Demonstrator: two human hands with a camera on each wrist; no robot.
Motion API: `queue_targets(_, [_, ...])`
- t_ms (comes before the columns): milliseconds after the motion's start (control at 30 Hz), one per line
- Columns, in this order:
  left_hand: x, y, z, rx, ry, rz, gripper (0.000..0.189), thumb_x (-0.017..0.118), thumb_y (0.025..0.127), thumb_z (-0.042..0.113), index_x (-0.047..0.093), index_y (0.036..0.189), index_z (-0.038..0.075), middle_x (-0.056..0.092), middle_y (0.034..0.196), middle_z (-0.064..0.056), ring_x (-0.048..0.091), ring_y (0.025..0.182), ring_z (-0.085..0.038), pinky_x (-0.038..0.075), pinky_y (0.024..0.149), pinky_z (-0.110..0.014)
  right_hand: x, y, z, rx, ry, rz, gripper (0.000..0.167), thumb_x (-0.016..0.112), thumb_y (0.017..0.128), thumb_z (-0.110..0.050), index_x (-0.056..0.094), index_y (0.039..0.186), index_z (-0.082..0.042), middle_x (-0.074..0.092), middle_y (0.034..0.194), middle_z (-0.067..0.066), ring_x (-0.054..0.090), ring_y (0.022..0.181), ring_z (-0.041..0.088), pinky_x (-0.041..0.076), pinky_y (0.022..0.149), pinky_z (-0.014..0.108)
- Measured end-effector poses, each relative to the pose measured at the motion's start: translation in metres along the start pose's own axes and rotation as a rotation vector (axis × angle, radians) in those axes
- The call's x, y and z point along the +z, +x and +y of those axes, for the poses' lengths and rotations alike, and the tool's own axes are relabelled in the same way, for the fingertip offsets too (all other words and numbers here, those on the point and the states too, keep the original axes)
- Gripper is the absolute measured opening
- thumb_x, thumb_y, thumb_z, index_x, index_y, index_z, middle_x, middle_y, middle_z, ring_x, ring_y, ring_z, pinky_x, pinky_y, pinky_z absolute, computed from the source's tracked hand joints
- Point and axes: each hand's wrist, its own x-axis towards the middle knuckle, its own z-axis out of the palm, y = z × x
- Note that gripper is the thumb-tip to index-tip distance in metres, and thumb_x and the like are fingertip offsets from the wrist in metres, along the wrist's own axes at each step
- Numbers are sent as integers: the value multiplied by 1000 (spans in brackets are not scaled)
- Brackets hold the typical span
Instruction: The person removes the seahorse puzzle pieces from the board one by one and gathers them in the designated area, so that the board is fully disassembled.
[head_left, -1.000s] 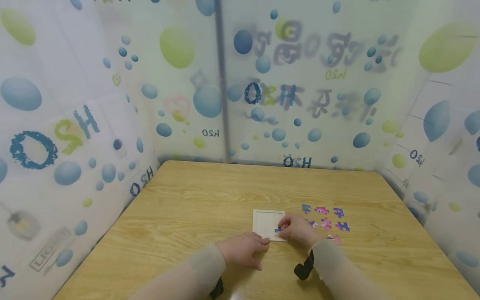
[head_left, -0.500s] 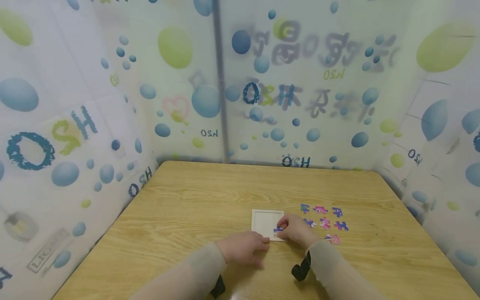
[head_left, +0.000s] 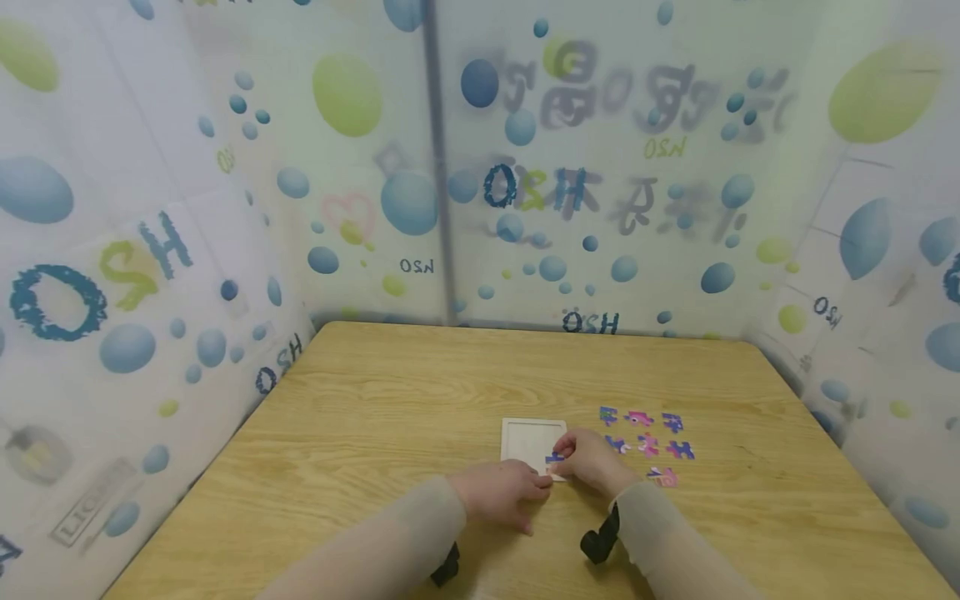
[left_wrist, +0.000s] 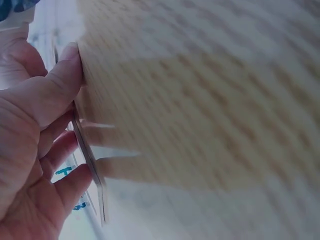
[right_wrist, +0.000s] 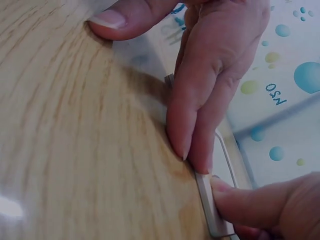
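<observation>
A square, pale puzzle tray (head_left: 525, 443) with a raised rim lies on the table in front of me. In its near right corner is a blue jigsaw piece (head_left: 553, 457), partly hidden by my right hand (head_left: 597, 462), whose thumb and curled fingers pinch it. My left hand (head_left: 504, 492) rests at the tray's near rim, close to the right fingertips. From the right wrist, the right thumb (right_wrist: 245, 202) presses at the tray corner, and the straight left fingers (right_wrist: 200, 107) touch the rim. The left wrist view shows the left fingers (left_wrist: 75, 182) against the tray's edge (left_wrist: 90, 155).
Several loose pink and purple jigsaw pieces (head_left: 648, 444) lie in rough rows right of the tray, close to my right hand. The wooden table (head_left: 360, 417) reaches back to walls covered with a patterned sheet (head_left: 360, 167). A dark strap device (head_left: 600, 543) hangs at my right wrist.
My left hand has slid to the right along the near rim, towards the right hand. The right hand keeps its place at the corner piece. The head view has shifted slightly.
</observation>
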Motion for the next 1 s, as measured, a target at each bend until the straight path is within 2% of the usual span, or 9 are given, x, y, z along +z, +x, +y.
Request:
queue_targets(267, [2, 2, -1, -6, -17, -17, 58, 67, 87, 42, 56, 135, 10, 49, 142, -2, 49, 125, -12, 34, 106, -21, 1, 1, 3, -26, 24, 12, 21, 79, 77, -5, 65, 93, -7, 59, 86, 5, 53, 79, 20, 44, 74, 35])
queue_targets(633, [0, 1, -1, -14, -34, -26, 59, 67, 87, 40, 55, 135, 9, 49, 143, -1, 50, 125, -12, 35, 106, -21, 0, 4, 9, -9, 144, 23, 25, 78, 75, 1, 65, 95, -5, 60, 87, 6, 53, 81, 21, 44, 72, 30])
queue_targets(833, [1, 0, -1, -3, 19, -7, 59, 67, 87, 42, 56, 135, 10, 50, 142, -1, 50, 124, -11, 34, 106, -21, -5, 4, 3, -7, 138, -11, 21, 78, 75, 2, 65, 92, -3, 61, 85, 6, 54, 79, 20, 43, 70, 29])
queue_targets(1000, [2, 1, -1, -14, -4, -17, 59, 67, 87, 42, 55, 135, 10, 49, 143, -1, 49, 125, -12, 34, 106, -21, -7, 5, 2, -2, 129, -20, 21, 78, 75, 4, 65, 90, -3, 60, 84, 6, 53, 78, 20, 42, 70, 29])
